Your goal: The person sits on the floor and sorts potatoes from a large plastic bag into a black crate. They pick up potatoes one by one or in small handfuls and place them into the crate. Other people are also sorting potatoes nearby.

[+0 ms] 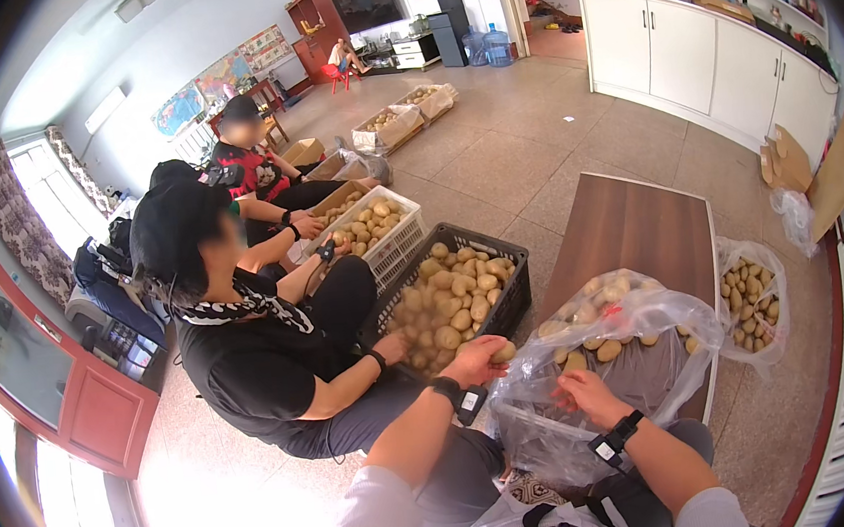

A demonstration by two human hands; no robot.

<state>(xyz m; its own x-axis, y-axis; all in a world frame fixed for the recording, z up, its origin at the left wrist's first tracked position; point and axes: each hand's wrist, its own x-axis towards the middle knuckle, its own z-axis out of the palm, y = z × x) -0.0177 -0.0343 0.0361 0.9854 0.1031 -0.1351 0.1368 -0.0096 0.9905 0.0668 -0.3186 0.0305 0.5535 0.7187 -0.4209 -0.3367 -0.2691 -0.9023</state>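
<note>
My left hand [476,363] holds a potato [504,353] at its fingertips, between the black plastic crate [518,285] and a clear plastic bag [535,389]. My right hand [590,397] is over the bag's near side with its fingers apart and slightly curled; I see nothing in it. Inside the bag, potatoes [609,351] lie towards the far side, some partly hidden by the film. The bag rests on a low wood-topped table [633,222] and hangs over its near edge. Many more potatoes [463,301] fill the black crate.
A person in black [251,376] sits close on my left, one hand in the crate. Beyond are a white crate [408,238] of potatoes and other seated people. Another potato bag [751,302] stands right of the table. White cabinets [682,52] line the far right.
</note>
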